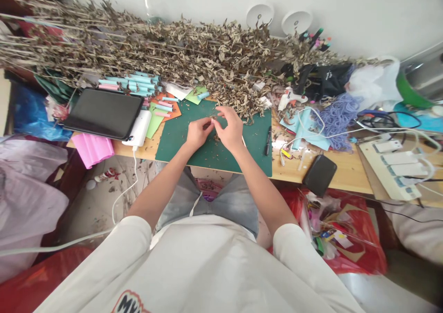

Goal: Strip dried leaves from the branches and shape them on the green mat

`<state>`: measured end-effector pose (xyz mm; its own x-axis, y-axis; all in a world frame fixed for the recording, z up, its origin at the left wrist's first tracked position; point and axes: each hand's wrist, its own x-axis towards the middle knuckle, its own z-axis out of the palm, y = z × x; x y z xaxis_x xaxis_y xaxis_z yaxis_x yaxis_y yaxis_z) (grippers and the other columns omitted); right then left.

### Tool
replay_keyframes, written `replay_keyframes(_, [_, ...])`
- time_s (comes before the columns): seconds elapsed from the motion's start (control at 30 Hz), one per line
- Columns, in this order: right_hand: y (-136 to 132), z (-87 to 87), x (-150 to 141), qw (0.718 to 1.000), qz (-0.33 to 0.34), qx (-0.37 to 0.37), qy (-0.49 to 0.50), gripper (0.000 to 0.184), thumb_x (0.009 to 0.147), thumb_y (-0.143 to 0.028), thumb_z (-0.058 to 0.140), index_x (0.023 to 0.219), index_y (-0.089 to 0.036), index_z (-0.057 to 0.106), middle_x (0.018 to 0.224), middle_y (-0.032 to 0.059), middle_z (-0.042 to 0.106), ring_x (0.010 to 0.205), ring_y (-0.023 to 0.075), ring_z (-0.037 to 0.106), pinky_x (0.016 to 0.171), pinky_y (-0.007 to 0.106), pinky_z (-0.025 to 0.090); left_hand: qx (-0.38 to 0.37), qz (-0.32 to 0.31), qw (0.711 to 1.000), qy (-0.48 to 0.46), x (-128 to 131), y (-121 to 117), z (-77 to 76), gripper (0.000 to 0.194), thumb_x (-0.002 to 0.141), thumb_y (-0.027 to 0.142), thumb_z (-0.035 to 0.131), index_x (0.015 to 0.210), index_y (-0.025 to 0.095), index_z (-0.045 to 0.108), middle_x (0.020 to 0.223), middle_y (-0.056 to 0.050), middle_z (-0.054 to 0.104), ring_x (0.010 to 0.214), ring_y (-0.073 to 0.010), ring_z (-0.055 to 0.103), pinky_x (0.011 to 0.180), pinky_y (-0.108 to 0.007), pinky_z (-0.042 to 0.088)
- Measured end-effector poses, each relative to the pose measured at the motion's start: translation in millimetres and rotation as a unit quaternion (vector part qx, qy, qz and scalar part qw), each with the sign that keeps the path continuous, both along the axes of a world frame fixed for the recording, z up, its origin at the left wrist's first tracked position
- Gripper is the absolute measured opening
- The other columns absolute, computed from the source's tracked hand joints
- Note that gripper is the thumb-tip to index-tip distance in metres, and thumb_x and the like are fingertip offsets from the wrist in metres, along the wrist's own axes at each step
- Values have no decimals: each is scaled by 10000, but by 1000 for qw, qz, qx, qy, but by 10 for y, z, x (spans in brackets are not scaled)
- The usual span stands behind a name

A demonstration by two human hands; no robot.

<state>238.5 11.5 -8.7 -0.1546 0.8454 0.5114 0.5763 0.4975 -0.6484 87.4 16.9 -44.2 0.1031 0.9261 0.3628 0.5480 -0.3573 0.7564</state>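
Grip pinched, the left hand (198, 133) and right hand (231, 129) hold a tiny pink thing (212, 121) between them, above the green mat (258, 142). Dry leaves (194, 50) pile up far, blue rolls (141, 85) left.

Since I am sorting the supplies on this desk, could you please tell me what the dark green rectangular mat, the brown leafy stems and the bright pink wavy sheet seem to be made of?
Dark green rectangular mat: probably matte plastic, being flat, even and straight-edged.
Brown leafy stems: dried plant, dull and rough, with curled leaves.
Bright pink wavy sheet: perhaps paper or thin foam, judging by its soft ripples.
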Motion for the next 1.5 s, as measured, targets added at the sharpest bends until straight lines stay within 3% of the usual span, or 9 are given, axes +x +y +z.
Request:
replay_keyframes(0.17, [15,-53,-46,998,-59,-36,7,557,850,-396,666,1344,-248,454,1163,95,616,894,191,620,839,375,547,4,0,1000,4,-20,14,-43,222,879,342,601,861,163,731,774,-50,729,670,-168,617,661,-262,451])
replay_keyframes(0.37, [60,-11,-173,996,-62,-71,0,197,828,-338,687,960,-197,646,934,69,661,901,215,625,876,380,520,0,1,1000,-8,-23,27,-45,164,846,234,600,882,158,741,831,-71,750,715,-187,653,695,-275,471])
replay_keyframes(0.47, [61,54,-206,995,-59,-74,17,71,858,-262,623,882,-200,649,922,69,666,891,209,626,880,374,519,-1,4,1000,11,-15,20,-17,176,853,230,582,836,150,738,742,-50,724,679,-176,636,665,-263,457])
replay_keyframes(0.57, [57,80,-199,996,-49,-64,34,67,865,-216,583,863,-206,649,930,64,670,888,201,627,877,366,525,-2,2,1000,8,-7,9,6,194,866,253,580,835,145,738,727,-44,719,664,-165,628,657,-252,453])
replay_keyframes(0.83, [22,29,-156,996,-39,-45,69,82,882,-187,533,910,-220,603,953,48,648,872,176,625,842,339,545,-8,-7,1000,-19,3,-4,19,221,886,318,587,868,165,746,829,-58,753,710,-176,659,683,-264,470])
replay_keyframes(1.1, [-18,25,-107,1000,-9,-28,9,38,884,-205,590,888,-226,622,999,54,622,989,200,605,915,363,527,1,3,1000,3,-2,1,1,214,885,295,582,846,155,739,759,-56,732,671,-168,627,656,-257,444])
replay_keyframes(1.23, [-44,-30,-106,999,-14,-41,23,124,918,-226,544,1030,-218,598,1069,66,606,903,170,609,840,321,537,7,-1,1000,7,-5,1,0,211,882,284,574,827,156,733,723,-43,711,638,-155,595,636,-253,428])
replay_keyframes(1.37, [-4,-58,-105,996,-46,-66,30,382,897,-329,604,1254,-230,509,1059,61,616,842,169,602,833,344,529,5,5,1000,18,-5,-1,4,215,880,289,572,828,156,732,738,-42,717,650,-162,596,639,-253,427])
replay_keyframes(1.5, [80,-43,-84,994,-37,-92,46,359,860,-344,650,1189,-215,588,910,32,653,757,164,597,822,358,526,4,6,1000,21,-1,-1,14,216,879,301,587,833,151,735,740,-40,721,658,-164,613,650,-249,440])
